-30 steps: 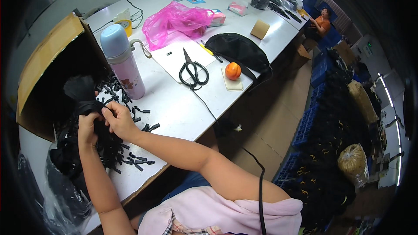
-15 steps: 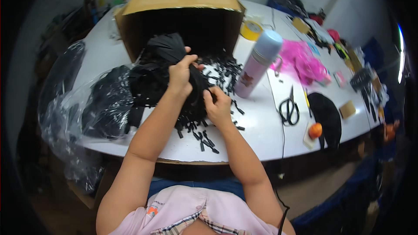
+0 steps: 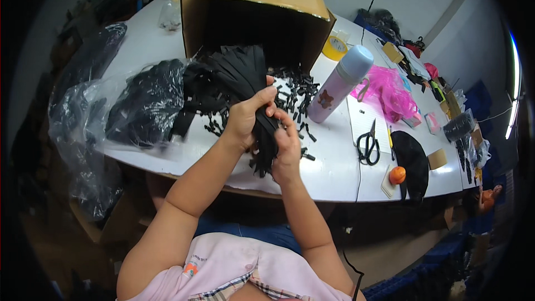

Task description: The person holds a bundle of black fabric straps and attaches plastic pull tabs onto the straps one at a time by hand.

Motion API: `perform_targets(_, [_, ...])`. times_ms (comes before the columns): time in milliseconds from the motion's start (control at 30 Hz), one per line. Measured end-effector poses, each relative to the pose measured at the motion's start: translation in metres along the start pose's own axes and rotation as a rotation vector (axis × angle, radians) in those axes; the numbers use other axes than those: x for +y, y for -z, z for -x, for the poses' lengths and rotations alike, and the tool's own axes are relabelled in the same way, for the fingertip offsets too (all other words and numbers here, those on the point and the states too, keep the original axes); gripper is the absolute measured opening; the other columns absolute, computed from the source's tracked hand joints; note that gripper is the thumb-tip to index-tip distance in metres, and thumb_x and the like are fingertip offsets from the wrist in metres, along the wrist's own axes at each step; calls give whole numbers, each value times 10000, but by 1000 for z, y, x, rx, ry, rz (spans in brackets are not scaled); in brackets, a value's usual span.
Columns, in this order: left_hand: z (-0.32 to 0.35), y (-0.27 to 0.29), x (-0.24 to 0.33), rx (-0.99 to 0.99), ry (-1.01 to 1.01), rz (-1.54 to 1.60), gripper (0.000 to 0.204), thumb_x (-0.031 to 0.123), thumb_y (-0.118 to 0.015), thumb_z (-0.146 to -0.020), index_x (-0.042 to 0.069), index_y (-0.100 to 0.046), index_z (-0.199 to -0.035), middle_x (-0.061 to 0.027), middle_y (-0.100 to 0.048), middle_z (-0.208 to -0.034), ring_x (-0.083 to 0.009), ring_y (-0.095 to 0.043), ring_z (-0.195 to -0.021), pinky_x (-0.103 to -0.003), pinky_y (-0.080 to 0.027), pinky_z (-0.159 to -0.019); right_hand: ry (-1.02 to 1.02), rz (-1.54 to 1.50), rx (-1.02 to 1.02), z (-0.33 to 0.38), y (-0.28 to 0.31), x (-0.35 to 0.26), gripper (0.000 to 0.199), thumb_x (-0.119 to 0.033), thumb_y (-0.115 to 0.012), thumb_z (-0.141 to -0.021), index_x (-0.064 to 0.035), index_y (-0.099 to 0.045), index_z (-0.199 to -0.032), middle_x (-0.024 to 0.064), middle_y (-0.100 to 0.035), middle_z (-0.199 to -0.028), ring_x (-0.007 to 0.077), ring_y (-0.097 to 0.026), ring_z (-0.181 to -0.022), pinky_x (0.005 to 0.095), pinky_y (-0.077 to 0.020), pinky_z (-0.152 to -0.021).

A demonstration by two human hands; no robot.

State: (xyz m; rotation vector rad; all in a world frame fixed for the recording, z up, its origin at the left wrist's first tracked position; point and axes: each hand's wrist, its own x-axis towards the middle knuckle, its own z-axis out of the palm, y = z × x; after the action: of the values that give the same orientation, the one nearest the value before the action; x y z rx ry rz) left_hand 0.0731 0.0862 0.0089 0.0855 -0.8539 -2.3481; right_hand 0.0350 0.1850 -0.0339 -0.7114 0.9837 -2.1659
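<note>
A bundle of flat black straps (image 3: 241, 69) is gripped at its middle in my left hand (image 3: 249, 116), fingers wrapped round it. Its far end fans out toward the box, and the lower end hangs below the hand over the table. My right hand (image 3: 286, 147) is closed at the right edge of the bundle, its fingers curled against the straps close to my left fingertips. Exactly what the right fingertips pinch is partly hidden. Many small black buckle-like pieces (image 3: 287, 92) lie scattered on the table around and behind both hands.
An open cardboard box (image 3: 259, 1) stands behind. Clear plastic bags with black material (image 3: 147, 103) lie left. To the right are a bottle (image 3: 341, 83), yellow tape (image 3: 334, 48), pink plastic (image 3: 384, 95), black scissors (image 3: 368, 146), an orange round object (image 3: 397, 175) and black cloth (image 3: 411, 164).
My left hand has turned and moved slightly right and down with the bundle, whose straps now spread more clearly. My right hand has come up against the bundle. The view has shifted.
</note>
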Motion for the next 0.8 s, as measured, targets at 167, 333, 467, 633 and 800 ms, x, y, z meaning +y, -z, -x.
perform_targets(167, [61, 6, -15, 82, 6, -86, 279, 73, -518, -789, 11, -408, -1038, -50, -487, -693, -130, -489, -591, -271, -454, -614, 83, 310, 36, 43, 0, 32, 319, -184, -572, -787, -8, -460, -1028, 42, -509, -948, 103, -478, -864, 220, -387, -767])
perform_targets(333, [135, 59, 14, 145, -140, -352, 247, 83, -502, -806, -56, -463, -1007, -27, -472, -626, -89, -440, -533, -208, -382, -534, 463, 1182, -283, 52, 12, 14, 410, -145, -659, -675, -20, -518, -1039, 96, -567, -919, 216, -509, -808, 306, -398, -752])
perform_targets(467, [173, 62, 13, 51, 13, -661, 243, 94, -588, -755, -31, -525, -954, -45, -533, -698, -85, -467, -552, -210, -407, -481, 562, 1631, -323, 13, 18, 18, 514, -377, -533, -753, -106, -437, -1180, 150, -394, -1224, 302, -365, -1107, 430, -272, -919])
perform_targets(633, [169, 76, -15, -3, 289, -630, 236, 117, -596, -757, -23, -535, -937, -52, -547, -699, -117, -524, -579, -213, -430, -501, 266, 1963, -501, -3, 34, 23, 508, -470, -430, -786, -179, -423, -1203, 68, -353, -1285, 274, -298, -1190, 489, -205, -958])
perform_targets(800, [163, 68, -32, 2, 313, -356, 185, 130, -572, -781, -16, -533, -887, -52, -535, -662, -112, -525, -564, -205, -428, -493, 497, 1586, -241, 35, 49, -7, 390, -291, -575, -750, -57, -531, -1059, 122, -489, -1126, 275, -429, -1054, 404, -316, -897])
